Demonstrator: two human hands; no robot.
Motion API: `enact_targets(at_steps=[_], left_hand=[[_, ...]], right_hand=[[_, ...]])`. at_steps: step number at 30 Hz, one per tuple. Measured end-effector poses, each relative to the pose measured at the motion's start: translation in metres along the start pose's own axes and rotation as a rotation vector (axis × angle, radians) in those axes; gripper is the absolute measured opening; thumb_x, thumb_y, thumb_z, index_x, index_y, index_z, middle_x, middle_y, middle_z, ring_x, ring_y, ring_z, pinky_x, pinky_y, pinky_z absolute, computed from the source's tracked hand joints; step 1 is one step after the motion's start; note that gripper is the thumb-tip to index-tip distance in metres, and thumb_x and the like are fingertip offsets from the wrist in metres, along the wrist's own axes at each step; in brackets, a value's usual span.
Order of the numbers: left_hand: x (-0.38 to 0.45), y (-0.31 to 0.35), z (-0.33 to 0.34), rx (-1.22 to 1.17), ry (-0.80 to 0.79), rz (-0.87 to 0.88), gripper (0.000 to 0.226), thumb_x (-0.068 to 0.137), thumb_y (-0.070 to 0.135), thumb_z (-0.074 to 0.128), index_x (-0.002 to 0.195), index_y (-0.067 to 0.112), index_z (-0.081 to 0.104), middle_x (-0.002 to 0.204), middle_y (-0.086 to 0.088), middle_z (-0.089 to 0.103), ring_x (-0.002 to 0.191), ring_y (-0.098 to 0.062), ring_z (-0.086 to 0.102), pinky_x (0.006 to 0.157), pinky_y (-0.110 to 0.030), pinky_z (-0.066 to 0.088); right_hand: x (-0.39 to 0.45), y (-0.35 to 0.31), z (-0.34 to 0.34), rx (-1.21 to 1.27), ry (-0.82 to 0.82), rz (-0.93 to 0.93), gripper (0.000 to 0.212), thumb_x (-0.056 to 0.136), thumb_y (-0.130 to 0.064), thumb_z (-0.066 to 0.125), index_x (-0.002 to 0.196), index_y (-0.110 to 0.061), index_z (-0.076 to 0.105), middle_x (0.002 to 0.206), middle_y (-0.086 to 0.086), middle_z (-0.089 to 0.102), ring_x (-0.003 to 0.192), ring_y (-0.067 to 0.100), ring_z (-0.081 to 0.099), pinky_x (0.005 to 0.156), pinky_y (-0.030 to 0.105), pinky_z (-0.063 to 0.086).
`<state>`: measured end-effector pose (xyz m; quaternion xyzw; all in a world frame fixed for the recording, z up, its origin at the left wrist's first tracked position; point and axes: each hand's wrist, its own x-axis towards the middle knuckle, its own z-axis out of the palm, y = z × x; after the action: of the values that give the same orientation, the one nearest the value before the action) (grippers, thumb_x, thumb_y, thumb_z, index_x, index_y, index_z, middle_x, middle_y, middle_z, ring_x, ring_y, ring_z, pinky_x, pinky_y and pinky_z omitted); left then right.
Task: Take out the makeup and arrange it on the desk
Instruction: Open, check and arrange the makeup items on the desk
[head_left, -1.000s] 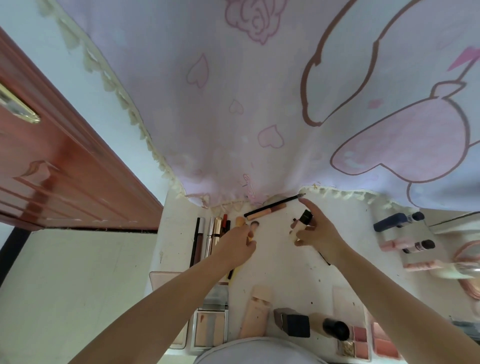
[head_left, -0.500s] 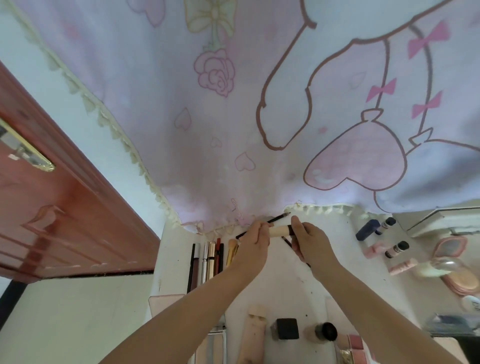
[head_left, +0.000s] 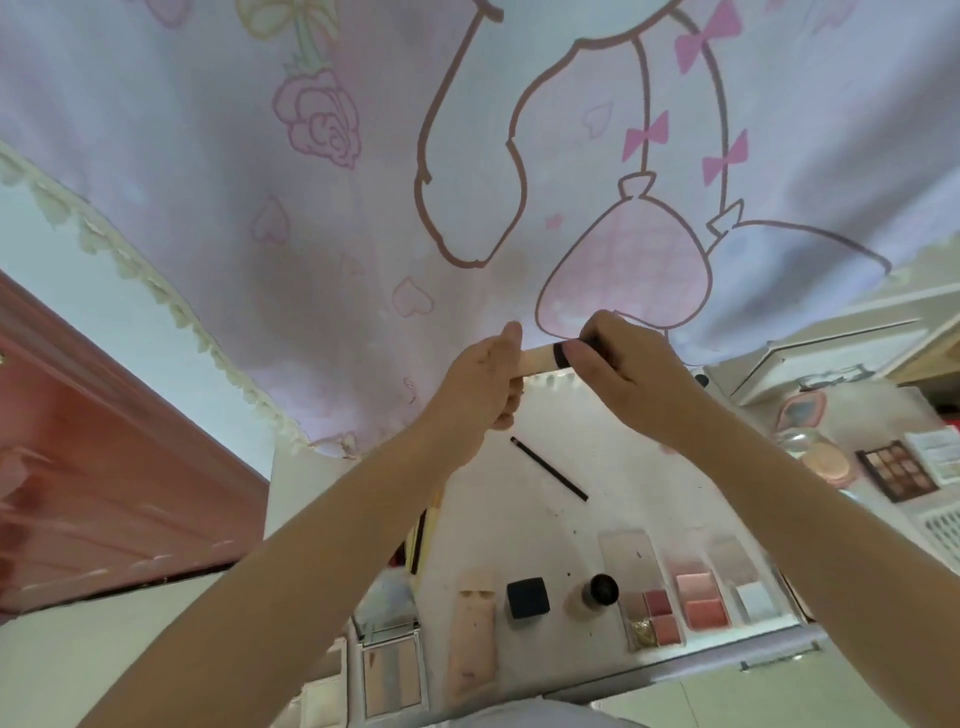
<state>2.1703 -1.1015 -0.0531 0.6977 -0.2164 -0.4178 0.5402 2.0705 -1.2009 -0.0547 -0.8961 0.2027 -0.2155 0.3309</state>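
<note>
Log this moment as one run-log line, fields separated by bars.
left hand: grips beige tube | right hand: on its black cap end | tube: raised above desk | black pencil: lying on desk

White desk (head_left: 623, 457) bears a black pencil (head_left: 549, 468), compacts and palettes (head_left: 698, 597).

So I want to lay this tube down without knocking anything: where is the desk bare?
Bare desk lies below the hands, right of the thin black pencil and above the front row of palettes. That front row, with the black square case, is crowded, as is the right edge by the eyeshadow palette.
</note>
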Motion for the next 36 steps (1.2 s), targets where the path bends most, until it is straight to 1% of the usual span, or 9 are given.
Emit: enact_targets(at_steps=[5,7,13,16,18,22,26,30,36], left_hand=[[-0.004,-0.007,-0.007,0.55,-0.038,0.345,0.003,0.09,0.021,0.054,0.091,0.023,0.054,0.074,0.009,0.052,0.065,-0.004,0.048,0.062,-0.009,0.043],[0.0,-0.009,-0.007,0.749,-0.026,0.423,0.015,0.089,0.024,0.056,0.102,0.017,0.06,0.084,0.008,0.053,0.075,-0.005,0.05,0.064,-0.006,0.039],[0.009,-0.012,0.006,0.856,-0.086,0.488,0.022,0.091,0.027,0.053,0.106,0.016,0.064,0.076,0.008,0.04,0.07,-0.002,0.04,0.067,-0.014,0.033],[0.011,-0.009,0.013,0.856,-0.063,0.526,0.026,0.09,0.028,0.054,0.113,0.019,0.063,0.074,0.012,0.034,0.069,-0.004,0.04,0.066,-0.009,0.032],[0.012,-0.005,0.016,0.914,-0.047,0.541,0.027,0.091,0.03,0.053,0.113,0.019,0.062,0.078,0.008,0.038,0.076,-0.009,0.044,0.069,-0.012,0.036],[0.015,0.002,0.016,1.055,0.022,0.613,0.028,0.092,0.034,0.05,0.112,0.019,0.061,0.096,-0.001,0.053,0.086,-0.015,0.052,0.08,-0.025,0.044],[0.02,0.003,0.013,1.161,0.118,0.764,0.027,0.092,0.032,0.05,0.113,0.018,0.061,0.1,-0.001,0.06,0.082,-0.014,0.05,0.07,-0.022,0.04],[0.02,-0.003,0.014,1.24,0.182,0.959,0.022,0.059,0.02,0.085,0.074,0.013,0.07,0.058,-0.001,0.06,0.044,-0.014,0.052,0.039,-0.018,0.038],[0.027,-0.004,0.013,1.299,0.268,1.081,0.027,0.052,0.022,0.087,0.062,0.012,0.064,0.051,0.0,0.055,0.04,-0.018,0.05,0.04,-0.019,0.038]], right_hand=[[-0.009,0.017,-0.02,0.259,-0.183,0.254,0.028,0.095,-0.021,0.039,0.067,-0.017,0.04,0.051,-0.001,0.043,0.038,0.008,0.035,0.044,0.018,0.032],[-0.014,0.023,-0.022,0.252,-0.192,0.22,0.022,0.093,-0.015,0.044,0.071,-0.021,0.044,0.052,-0.004,0.046,0.039,0.005,0.038,0.048,0.02,0.034],[-0.024,0.035,-0.042,0.293,-0.249,0.163,0.044,0.084,0.008,0.049,0.089,-0.035,0.046,0.084,-0.011,0.06,0.065,0.003,0.058,0.063,0.018,0.047],[-0.022,0.031,-0.043,0.271,-0.259,0.292,0.018,0.093,-0.015,0.046,0.082,-0.028,0.052,0.06,-0.009,0.063,0.045,0.005,0.053,0.052,0.02,0.045],[-0.019,0.032,-0.044,0.143,-0.192,0.299,0.028,0.096,-0.02,0.041,0.071,-0.015,0.053,0.049,-0.007,0.057,0.036,0.003,0.044,0.046,0.02,0.04],[-0.017,0.031,-0.047,0.283,-0.112,0.176,0.026,0.089,0.003,0.049,0.082,-0.021,0.056,0.069,-0.009,0.056,0.049,-0.002,0.054,0.052,0.011,0.047],[-0.014,0.03,-0.047,0.311,-0.112,0.192,0.027,0.087,-0.003,0.054,0.088,-0.03,0.053,0.081,-0.013,0.061,0.057,-0.003,0.059,0.05,0.01,0.049],[-0.012,0.029,-0.044,0.143,-0.127,0.3,0.03,0.095,-0.022,0.044,0.066,-0.019,0.053,0.057,-0.007,0.057,0.037,0.002,0.048,0.047,0.01,0.041],[-0.017,0.03,-0.039,0.333,0.056,0.14,0.032,0.084,0.003,0.056,0.081,-0.029,0.055,0.08,-0.007,0.057,0.06,-0.005,0.057,0.048,0.006,0.043]])
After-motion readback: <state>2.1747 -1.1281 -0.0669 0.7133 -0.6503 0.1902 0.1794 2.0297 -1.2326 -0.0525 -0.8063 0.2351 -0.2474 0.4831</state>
